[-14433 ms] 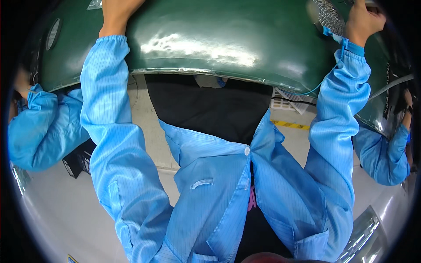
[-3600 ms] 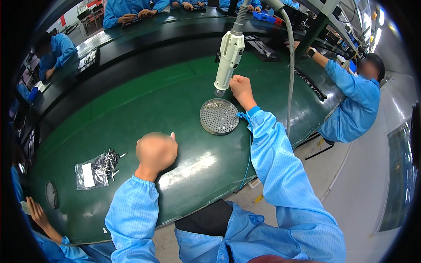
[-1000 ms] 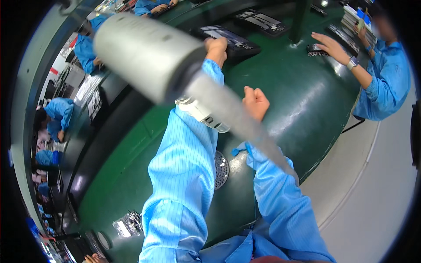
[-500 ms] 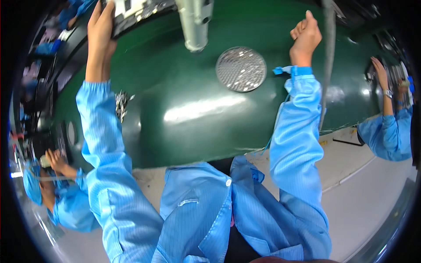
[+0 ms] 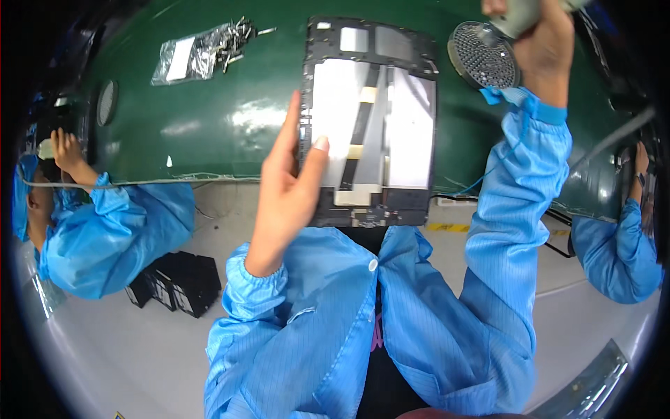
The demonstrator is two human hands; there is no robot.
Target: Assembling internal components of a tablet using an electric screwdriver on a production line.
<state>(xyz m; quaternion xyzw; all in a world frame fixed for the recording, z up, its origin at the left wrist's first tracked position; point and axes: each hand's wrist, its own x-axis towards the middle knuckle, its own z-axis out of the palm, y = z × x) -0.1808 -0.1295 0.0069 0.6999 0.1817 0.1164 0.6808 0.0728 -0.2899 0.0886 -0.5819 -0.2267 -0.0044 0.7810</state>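
My left hand (image 5: 285, 199) is closed on the lower left edge of an opened tablet (image 5: 409, 133), thumb on top. Its inside faces up, with pale battery panels, a dark ribbon strip and a black frame. The tablet's lower end reaches past the green table's front edge. At the upper right my right hand (image 5: 548, 52) grips a pale green power screwdriver (image 5: 520, 15), partly cut off by the picture's top. The screwdriver's nose is over the rim of a round plate of small screws (image 5: 481, 59); whether it touches is hard to tell.
A clear plastic bag (image 5: 167, 64) and a heap of small metal parts (image 5: 234, 45) lie at the table's back left. Co-workers in blue sit left (image 5: 118, 230) and right (image 5: 614, 251). A grey cable (image 5: 618, 134) crosses the right side. Black boxes (image 5: 187, 283) stand below at left.
My left hand has brought the tablet from the upper left to the middle front. My right hand, closed before with no tool visible, now grips the screwdriver by the screw plate. The view has shifted.
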